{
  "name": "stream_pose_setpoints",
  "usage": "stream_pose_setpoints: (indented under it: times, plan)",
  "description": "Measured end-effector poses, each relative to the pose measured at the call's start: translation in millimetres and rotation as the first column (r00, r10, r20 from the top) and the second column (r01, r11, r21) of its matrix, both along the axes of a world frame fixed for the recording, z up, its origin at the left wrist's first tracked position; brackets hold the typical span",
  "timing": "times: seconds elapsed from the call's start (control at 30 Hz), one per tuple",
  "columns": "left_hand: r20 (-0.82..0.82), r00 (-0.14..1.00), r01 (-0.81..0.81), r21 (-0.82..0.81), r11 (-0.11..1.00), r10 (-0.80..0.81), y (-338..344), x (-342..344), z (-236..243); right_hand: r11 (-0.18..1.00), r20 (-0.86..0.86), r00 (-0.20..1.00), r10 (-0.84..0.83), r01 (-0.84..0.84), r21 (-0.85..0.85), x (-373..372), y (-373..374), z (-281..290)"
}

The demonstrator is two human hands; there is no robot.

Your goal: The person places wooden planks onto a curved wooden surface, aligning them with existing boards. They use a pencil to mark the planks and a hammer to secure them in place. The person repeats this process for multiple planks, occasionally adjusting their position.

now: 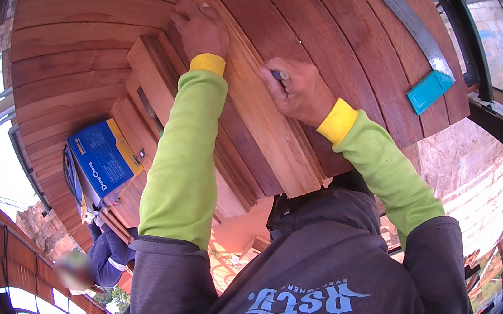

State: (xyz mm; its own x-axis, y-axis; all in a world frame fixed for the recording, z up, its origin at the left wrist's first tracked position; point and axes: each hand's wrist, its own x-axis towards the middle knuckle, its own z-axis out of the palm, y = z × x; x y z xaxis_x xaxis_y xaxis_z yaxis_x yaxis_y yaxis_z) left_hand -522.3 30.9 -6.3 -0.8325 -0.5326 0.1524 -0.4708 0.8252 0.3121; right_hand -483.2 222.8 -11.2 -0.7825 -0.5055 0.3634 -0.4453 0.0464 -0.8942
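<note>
A long, grooved wooden board [269, 118] lies slantwise across a surface of reddish-brown planks [335, 42]. Near its far end, my left hand [203, 30] grips the board's left edge with curled fingers. My right hand [299, 92] is closed in a fist at the board's right side, around a slim stick with a dark, rounded end [277, 75]. Whether the stick is a pencil or some other tool cannot be made out, as the fingers hide most of it.
A try square with a teal handle [429, 91] and a metal blade [415, 23] lies at the right. More boards [149, 69] lie left of my left arm, near a blue and yellow box [102, 160]. Another person [107, 258] is at the lower left.
</note>
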Motion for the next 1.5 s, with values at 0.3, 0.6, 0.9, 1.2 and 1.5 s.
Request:
stream_pose_setpoints:
  times: [0.3, 0.6, 0.9, 1.2, 1.5]
  plan:
    - [0.007, 0.999, -0.034, 0.012, 0.999, 0.034, -1, 1, -2, 0.998, 0.053, 0.997, -0.057, 0.057, -0.003, 1, -3, 4]
    - [0.016, 1.0, -0.027, 0.11, 0.994, 0.025, 0, 1, 3, 0.965, 0.257, 0.964, 0.07, -0.131, 0.226, 133, 136, 46]
    - [-0.116, 0.993, -0.023, -0.044, 0.999, 0.018, 1, 0, -9, 1.0, 0.032, 0.999, -0.03, 0.03, 0.002, 8, 6, 4]
    - [-0.099, 0.994, -0.039, -0.037, 0.999, 0.035, -1, 1, -10, 0.997, 0.009, 0.997, -0.073, 0.072, 0.028, -98, -92, -4]
    - [-0.183, 0.982, -0.058, -0.121, 0.991, 0.035, -2, 1, -17, 0.992, -0.099, 0.987, -0.127, 0.127, -0.006, -138, -133, -6]
